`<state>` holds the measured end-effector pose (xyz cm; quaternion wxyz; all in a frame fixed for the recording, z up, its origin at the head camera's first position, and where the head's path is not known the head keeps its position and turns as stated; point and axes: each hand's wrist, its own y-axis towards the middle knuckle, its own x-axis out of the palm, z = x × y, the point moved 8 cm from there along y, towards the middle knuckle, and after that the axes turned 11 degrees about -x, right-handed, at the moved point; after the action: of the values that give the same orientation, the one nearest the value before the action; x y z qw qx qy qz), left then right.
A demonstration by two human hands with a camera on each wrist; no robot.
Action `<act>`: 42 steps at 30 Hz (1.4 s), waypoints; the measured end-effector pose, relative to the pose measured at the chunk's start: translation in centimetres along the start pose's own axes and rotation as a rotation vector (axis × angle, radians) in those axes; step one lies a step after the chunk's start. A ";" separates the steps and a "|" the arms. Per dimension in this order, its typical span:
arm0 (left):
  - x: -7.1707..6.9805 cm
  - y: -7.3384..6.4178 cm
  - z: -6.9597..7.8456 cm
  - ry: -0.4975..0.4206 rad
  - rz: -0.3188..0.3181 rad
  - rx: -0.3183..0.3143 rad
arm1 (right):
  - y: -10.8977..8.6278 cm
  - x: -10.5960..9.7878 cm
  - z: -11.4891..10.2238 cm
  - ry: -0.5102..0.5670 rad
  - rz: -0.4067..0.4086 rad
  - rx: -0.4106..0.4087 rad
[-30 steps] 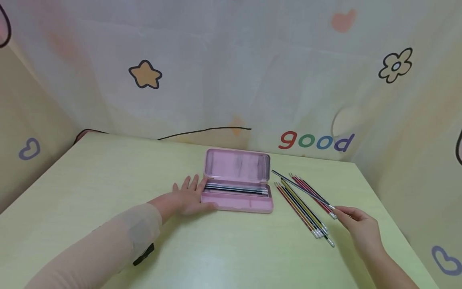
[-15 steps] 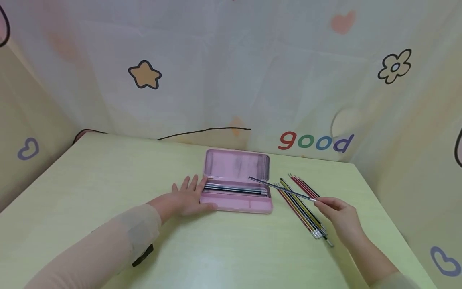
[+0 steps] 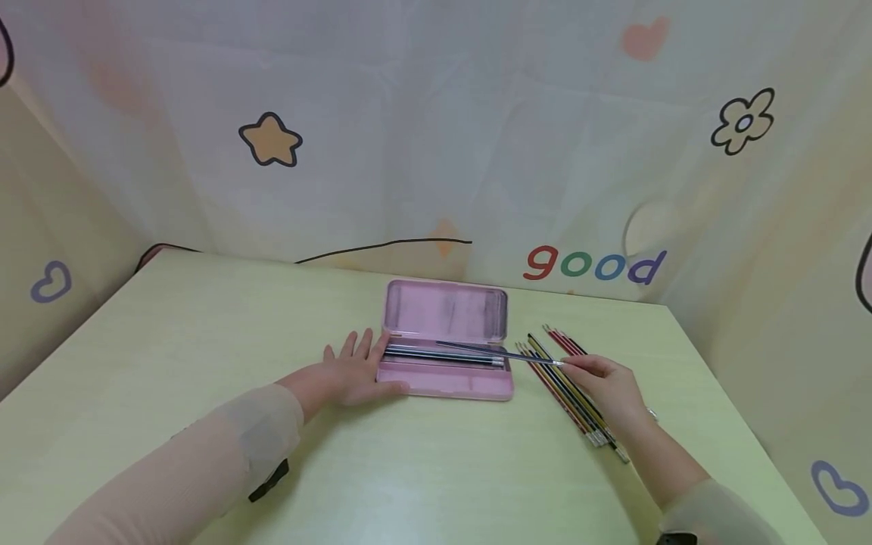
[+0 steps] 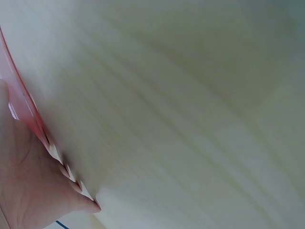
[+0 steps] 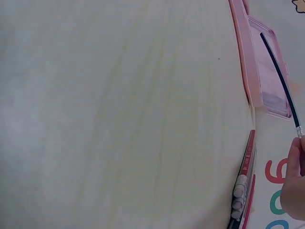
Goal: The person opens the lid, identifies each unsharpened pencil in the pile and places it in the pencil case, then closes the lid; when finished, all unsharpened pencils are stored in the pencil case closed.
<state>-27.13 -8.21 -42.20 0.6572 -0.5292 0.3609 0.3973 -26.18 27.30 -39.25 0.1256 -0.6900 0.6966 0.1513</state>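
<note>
A pink pencil case (image 3: pixel 443 384) lies with its lid raised, several dark pencils (image 3: pixel 436 353) side by side in its back compartment. My left hand (image 3: pixel 354 376) rests at the case's left end, fingers spread and straight, thumb along the front corner; the left wrist view shows the palm (image 4: pixel 28 176) against the pink edge. Between thumb and fingertips my right hand (image 3: pixel 609 386) pinches a dark pencil (image 5: pixel 281 81) by its silver eraser end. That pencil points left, its far part over the case's back compartment in the head view.
Right of the case lies a bundle of red, yellow and black pencils (image 3: pixel 565 393), with several red ones (image 3: pixel 564 341) behind, partly hidden by my right hand. The pale table (image 3: pixel 409 469) meets a printed curtain (image 3: pixel 409 151) at the back.
My right hand has moved left, carrying the dark pencil from above the loose pencils to over the case, and the pencil has swung closer to level. My left hand has stayed in place.
</note>
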 end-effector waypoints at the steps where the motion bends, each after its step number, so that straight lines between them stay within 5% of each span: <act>1: 0.0 0.1 0.0 -0.002 0.001 0.000 | 0.2 0.2 -0.1 -0.005 -0.003 0.000; 13: 0.3 0.4 -0.2 -0.003 -0.003 -0.004 | 1.7 2.5 -0.6 -0.096 -0.031 0.008; 42: 0.6 0.8 -0.6 -0.012 -0.013 -0.017 | 2.8 6.9 -1.5 -0.074 -0.081 -0.049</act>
<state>-27.64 -8.59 -43.14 0.6575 -0.5345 0.3500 0.3994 -29.02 20.35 -40.44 0.1404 -0.7145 0.6589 0.1888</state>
